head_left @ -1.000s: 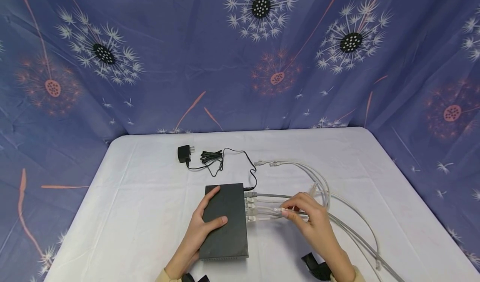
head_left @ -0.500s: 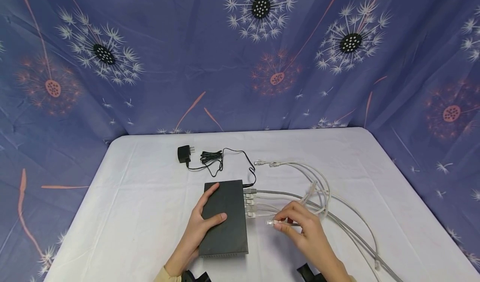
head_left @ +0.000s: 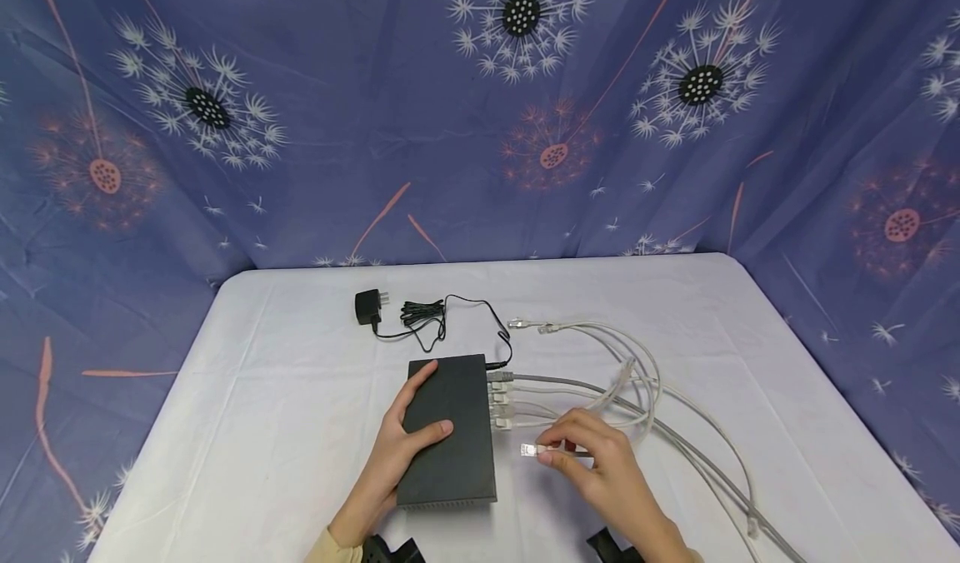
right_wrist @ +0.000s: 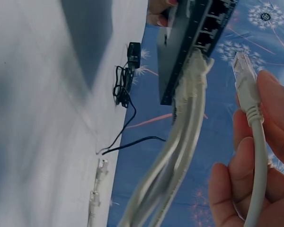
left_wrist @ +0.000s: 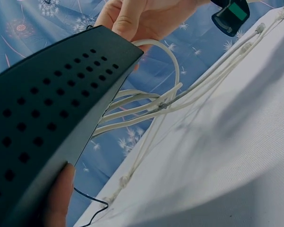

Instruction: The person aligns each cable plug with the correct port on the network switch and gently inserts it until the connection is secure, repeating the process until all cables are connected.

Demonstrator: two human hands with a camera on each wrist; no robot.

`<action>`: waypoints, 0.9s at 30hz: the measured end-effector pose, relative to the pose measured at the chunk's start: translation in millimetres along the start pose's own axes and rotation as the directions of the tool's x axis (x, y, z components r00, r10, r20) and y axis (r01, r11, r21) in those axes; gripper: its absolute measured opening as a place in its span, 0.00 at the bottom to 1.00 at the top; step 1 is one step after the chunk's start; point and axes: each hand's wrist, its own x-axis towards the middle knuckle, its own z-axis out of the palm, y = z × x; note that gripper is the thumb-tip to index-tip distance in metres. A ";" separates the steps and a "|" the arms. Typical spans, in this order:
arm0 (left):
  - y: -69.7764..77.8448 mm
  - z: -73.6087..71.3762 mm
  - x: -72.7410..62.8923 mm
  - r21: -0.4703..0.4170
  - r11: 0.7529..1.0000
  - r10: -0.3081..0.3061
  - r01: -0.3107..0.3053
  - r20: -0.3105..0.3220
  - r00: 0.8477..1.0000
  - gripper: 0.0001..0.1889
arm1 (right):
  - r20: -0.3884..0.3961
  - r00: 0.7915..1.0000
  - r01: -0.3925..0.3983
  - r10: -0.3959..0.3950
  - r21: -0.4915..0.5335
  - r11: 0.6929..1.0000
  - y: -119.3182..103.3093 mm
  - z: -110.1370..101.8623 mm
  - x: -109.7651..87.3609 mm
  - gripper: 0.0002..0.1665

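Observation:
My left hand [head_left: 397, 455] grips a black network switch [head_left: 459, 471] by its left side, thumb on the top face. The switch is tilted up off the table, its vented side [left_wrist: 52, 94] showing in the left wrist view. Several Ethernet cables [right_wrist: 177, 142] are plugged into its right side, beside several unfilled ports [right_wrist: 209, 28]. My right hand [head_left: 596, 459] pinches another Ethernet cable by its clear-tipped plug [right_wrist: 246, 82]. That plug points toward the switch but stands apart from it, nearer me than the row of plugged cables.
A black power adapter [head_left: 367, 306] and its bundled cord [head_left: 422, 312] lie behind the switch, the cord running to the switch. Loose cable plugs [head_left: 519, 324] rest at the back. Grey and white cables loop across the right side of the white table [head_left: 247, 430]. A patterned blue curtain [head_left: 322, 113] hangs behind.
My right hand has drawn the plug out from over the other cables, toward me and leftward, closer to the switch. The switch in my left hand has shifted slightly away from me.

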 end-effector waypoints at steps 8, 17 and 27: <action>0.8 1.4 -0.2 0.002 1.000 0.008 -0.008 0.002 1.000 0.39 | -0.029 0.999 -0.022 0.022 0.010 1.000 1.0 7.2 0.9 0.19; 3.6 3.2 -1.3 -0.004 1.000 0.011 -0.011 0.012 1.000 0.39 | -0.024 1.000 0.008 -0.008 0.009 1.000 3.0 13.8 2.7 0.14; 4.8 4.9 -3.1 -0.021 0.999 0.031 -0.030 0.027 0.999 0.39 | -0.072 0.997 0.040 -0.041 -0.014 0.999 3.1 19.4 3.9 0.14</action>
